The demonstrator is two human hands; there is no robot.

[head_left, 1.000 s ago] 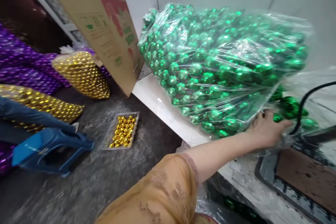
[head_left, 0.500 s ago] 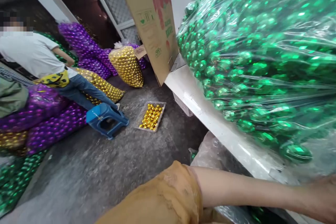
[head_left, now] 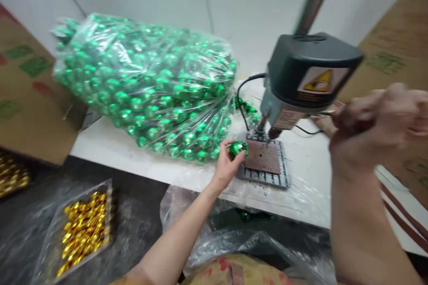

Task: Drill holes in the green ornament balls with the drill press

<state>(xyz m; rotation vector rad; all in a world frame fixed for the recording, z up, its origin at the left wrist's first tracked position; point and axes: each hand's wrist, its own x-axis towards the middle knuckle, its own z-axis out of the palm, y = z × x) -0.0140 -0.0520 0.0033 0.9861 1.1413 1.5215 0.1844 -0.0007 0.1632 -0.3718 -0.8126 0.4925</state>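
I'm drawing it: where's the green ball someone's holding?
The green ball is in the left hand, just right of the head view's centre, by the left edge of the brown board.

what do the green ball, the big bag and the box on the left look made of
Ball: probably plastic with a shiny metallic green coating; the facets catch bright highlights, though glass can't be ruled out by look alone.
Bag: thin clear plastic film, glossy; it creases, glares white and shows its contents.
Box: likely cardboard; flat, matte brown panels with green and red print.
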